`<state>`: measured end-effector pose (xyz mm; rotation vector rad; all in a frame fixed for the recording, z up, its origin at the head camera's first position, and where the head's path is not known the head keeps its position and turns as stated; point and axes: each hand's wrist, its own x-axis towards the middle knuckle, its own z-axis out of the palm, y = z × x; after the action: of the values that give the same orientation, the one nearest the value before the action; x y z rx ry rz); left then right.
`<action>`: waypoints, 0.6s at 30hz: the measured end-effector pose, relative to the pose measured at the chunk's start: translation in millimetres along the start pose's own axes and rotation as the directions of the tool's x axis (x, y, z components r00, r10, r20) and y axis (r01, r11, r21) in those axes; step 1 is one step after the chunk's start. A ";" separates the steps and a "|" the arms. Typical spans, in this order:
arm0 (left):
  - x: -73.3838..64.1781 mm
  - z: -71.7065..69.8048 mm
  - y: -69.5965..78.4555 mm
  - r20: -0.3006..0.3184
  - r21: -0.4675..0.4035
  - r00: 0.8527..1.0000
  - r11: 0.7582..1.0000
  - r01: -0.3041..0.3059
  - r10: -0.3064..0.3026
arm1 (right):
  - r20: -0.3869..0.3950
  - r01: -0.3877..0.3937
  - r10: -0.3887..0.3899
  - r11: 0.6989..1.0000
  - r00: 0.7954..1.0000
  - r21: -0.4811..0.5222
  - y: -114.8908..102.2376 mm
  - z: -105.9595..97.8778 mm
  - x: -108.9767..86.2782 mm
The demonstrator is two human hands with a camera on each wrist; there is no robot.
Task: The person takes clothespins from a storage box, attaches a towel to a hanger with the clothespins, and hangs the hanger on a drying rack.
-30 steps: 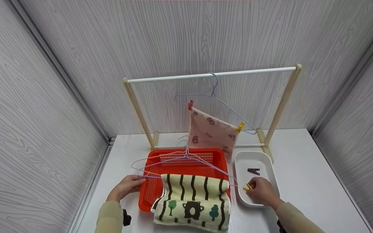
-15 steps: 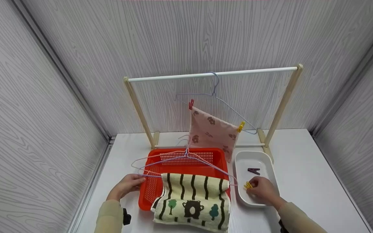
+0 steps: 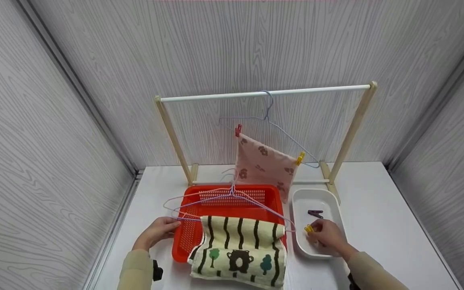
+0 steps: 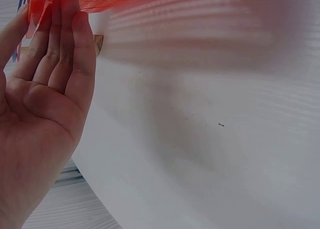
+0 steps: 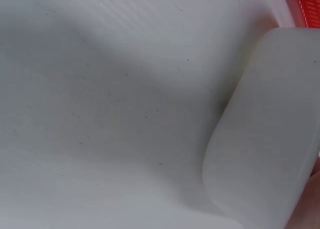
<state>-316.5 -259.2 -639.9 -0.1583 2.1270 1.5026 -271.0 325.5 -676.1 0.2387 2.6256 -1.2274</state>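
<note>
My right hand (image 3: 328,234) pinches a yellow clothespin (image 3: 309,228) over the white tray (image 3: 299,246), where a dark clothespin (image 3: 315,213) also lies. Only a sliver of that hand (image 5: 307,209) shows beyond the tray wall (image 5: 262,139) in the right wrist view. On the other side, my left hand (image 3: 158,233) rests with straight fingers (image 4: 82,54) against the outside of the red basket (image 3: 180,254), its thumb near the rim. A cream striped cloth (image 3: 240,249) with a bear picture drapes over the basket's front. Pink and blue hangers (image 3: 232,192) lie across the basket.
Behind stands a wooden rack with a white bar (image 3: 216,96). A lilac hanger (image 3: 292,139) hangs from it, tilted down to the right. A pink patterned cloth (image 3: 261,165) is clipped to it by a red clothespin (image 3: 238,130) and a yellow one (image 3: 300,158).
The yellow clothespin has turned in my right fingers and shifted very slightly toward the back of the tray. My left hand, the basket and the cloths stay in place.
</note>
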 end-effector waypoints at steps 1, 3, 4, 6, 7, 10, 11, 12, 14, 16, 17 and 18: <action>-0.4 -0.1 -0.1 0.002 -0.005 1.000 1.000 -0.003 0.003 | -0.004 0.011 -0.011 1.000 1.000 0.002 0.5 -0.6 0.0; -1.5 -0.6 -0.5 0.007 -0.019 1.000 1.000 -0.011 0.011 | -0.006 0.028 -0.028 1.000 1.000 0.011 1.2 -1.7 -0.4; -1.9 -1.0 -0.5 0.017 -0.022 1.000 1.000 -0.018 0.018 | -0.009 0.036 -0.036 0.999 0.999 0.007 1.3 -2.3 -0.4; -2.4 -1.3 -1.1 0.034 -0.025 0.999 0.999 -0.029 0.030 | -0.012 0.049 -0.049 0.999 0.999 -0.005 1.1 -3.3 -0.8; -2.3 -1.7 -1.5 0.044 -0.029 0.998 0.999 -0.034 0.035 | -0.013 0.053 -0.053 0.999 0.999 -0.014 0.9 -3.6 -1.1; -2.3 -1.8 -2.3 0.064 -0.033 0.997 0.998 -0.045 0.047 | -0.015 0.062 -0.062 0.998 0.998 -0.026 -0.2 -4.3 -1.4; -2.2 -1.9 -2.5 0.064 -0.036 0.997 0.998 -0.043 0.045 | -0.015 0.062 -0.063 0.998 0.998 -0.025 -0.7 -4.4 -1.4; -2.2 -2.0 -2.6 0.064 -0.038 0.997 0.998 -0.043 0.045 | -0.015 0.060 -0.060 0.998 0.998 -0.015 -1.3 -4.5 -1.4; -2.2 -2.1 -2.7 0.062 -0.040 0.997 0.998 -0.048 0.050 | -0.008 0.071 -0.071 0.997 0.997 0.001 -2.7 -5.5 -0.9; -1.7 -2.2 -3.2 0.060 -0.041 0.997 0.998 -0.055 0.057 | -0.009 0.074 -0.074 0.997 0.997 0.014 -4.5 -6.7 -0.4; -1.7 -2.2 -3.2 0.061 -0.044 0.997 0.998 -0.054 0.056 | -0.014 0.087 -0.087 0.996 0.996 0.011 -5.5 -7.6 0.0; -1.7 -2.4 -3.4 0.061 -0.044 0.996 0.997 -0.057 0.060 | -0.017 0.100 -0.100 0.995 0.995 0.007 -6.6 -8.6 0.2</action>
<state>-314.6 -263.0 -641.4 -0.0639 2.0681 1.5660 -274.0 327.9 -666.0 0.1203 2.6772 -1.2721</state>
